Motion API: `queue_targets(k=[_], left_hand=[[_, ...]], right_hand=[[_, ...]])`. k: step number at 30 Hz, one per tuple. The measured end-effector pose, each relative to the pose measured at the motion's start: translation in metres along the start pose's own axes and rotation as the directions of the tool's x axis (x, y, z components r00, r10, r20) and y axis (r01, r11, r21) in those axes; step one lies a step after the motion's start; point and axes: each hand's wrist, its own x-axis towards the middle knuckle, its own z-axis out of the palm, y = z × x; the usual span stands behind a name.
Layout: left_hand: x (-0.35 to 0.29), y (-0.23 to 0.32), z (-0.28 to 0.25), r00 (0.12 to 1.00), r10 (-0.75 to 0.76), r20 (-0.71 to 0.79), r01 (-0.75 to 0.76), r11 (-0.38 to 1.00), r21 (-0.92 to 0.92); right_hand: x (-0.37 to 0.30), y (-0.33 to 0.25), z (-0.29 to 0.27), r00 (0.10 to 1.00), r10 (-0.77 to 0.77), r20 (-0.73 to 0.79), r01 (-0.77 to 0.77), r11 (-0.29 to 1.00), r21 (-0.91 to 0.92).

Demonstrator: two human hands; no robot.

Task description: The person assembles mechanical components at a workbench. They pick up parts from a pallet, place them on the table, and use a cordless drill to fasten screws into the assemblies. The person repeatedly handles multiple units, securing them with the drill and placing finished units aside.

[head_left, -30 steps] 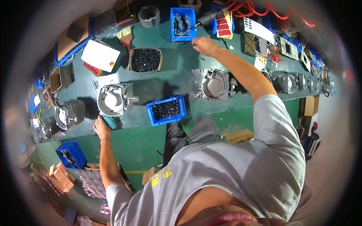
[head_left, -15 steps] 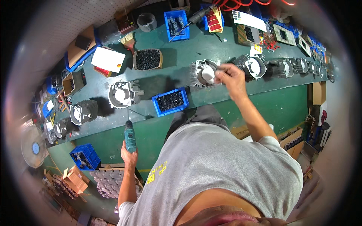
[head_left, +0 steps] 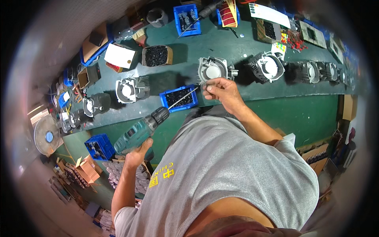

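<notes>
My left hand (head_left: 137, 155) is wrapped round the handle of a teal and black cordless drill (head_left: 136, 136). The drill's long thin bit points up and right, passing over a blue bin of small black parts (head_left: 179, 97). Near the tip of that bit, my right hand (head_left: 224, 94) has thumb and fingers pinched together; a small dark bit shows at the fingertips, too small to name. Just beyond my right hand stands a grey finned metal housing (head_left: 202, 75) with a round white part (head_left: 213, 72) in its opening.
More finned housings stand along the green bench, such as one at left (head_left: 132, 90) and one at right (head_left: 269, 67). A carton of black parts (head_left: 156, 56), another blue bin (head_left: 187, 19) and a second power tool (head_left: 208, 10) lie farther back. A fan (head_left: 47, 135) is at far left.
The drill has come up and right, its bit swinging toward my right hand. My right hand has moved left and nearer, away from the housing's opening. The housing has been turned.
</notes>
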Motion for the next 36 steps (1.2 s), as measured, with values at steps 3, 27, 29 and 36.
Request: queue_targets(k=[3,27,29,36], left_hand=[[0.018,0.008,0.012,0.999,0.01,0.045,-0.005,0.994,-0.113],[0.069,0.052,0.024,0.985,-0.024,0.172,0.072,0.958,-0.277],[0.07,0.048,0.023,0.99,0.033,0.139,-0.006,0.981,-0.192],[0.081,0.04,0.028,0.99,0.077,0.121,-0.06,0.989,-0.138]], right_hand=[[-0.003,-0.014,-0.007,1.0,0.0,-0.02,0.001,0.999,0.052],[0.0,-0.065,-0.041,0.991,0.064,0.119,-0.061,0.998,-0.027],[0.003,-0.067,-0.043,0.982,0.114,0.154,-0.127,0.989,0.078],[0.005,-0.081,-0.034,0.994,0.004,0.11,0.011,0.99,-0.143]])
